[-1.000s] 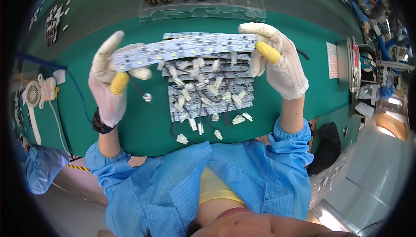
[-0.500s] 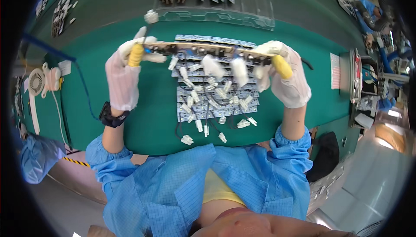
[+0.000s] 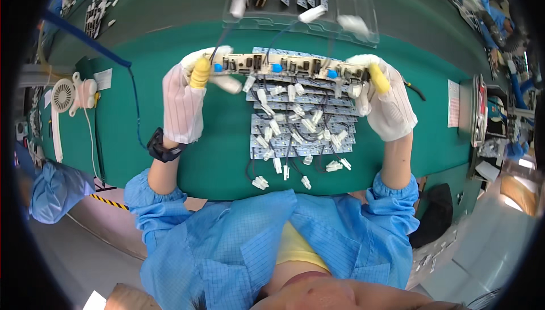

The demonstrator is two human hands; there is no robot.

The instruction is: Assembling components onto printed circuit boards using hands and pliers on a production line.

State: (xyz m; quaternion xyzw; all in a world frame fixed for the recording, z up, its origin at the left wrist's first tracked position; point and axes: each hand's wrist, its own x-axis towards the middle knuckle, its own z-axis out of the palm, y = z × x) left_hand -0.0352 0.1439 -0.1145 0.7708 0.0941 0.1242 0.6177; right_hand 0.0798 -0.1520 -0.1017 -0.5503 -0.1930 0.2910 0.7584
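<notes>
A long circuit board strip [image 3: 295, 68] with black and blue components is held up level between my two gloved hands. My left hand [image 3: 196, 86] is closed on its left end, a yellow cover on the thumb. Around the right end my right hand [image 3: 386, 94] is closed too, also with a yellow thumb cover. Wires with white connectors [image 3: 312, 14] stick up and away from the strip's far edge, some blurred. Beneath lie rows of similar boards [image 3: 302, 150] on the green mat, with many white plugs [image 3: 307, 124] on dark leads spread over them.
A clear plastic tray [image 3: 363, 33] holding upright board strips stands at the back. To the left are a small fan [image 3: 63, 95] and a hanging blue cord [image 3: 136, 106]. Dark-handled pliers [image 3: 417, 91] lie beyond my right hand. A stack of bins [image 3: 482, 111] stands far right.
The strip has turned over in my hands, so its component face shows. Its connectors swung from the near side to the far side. The whole view shifted slightly.
</notes>
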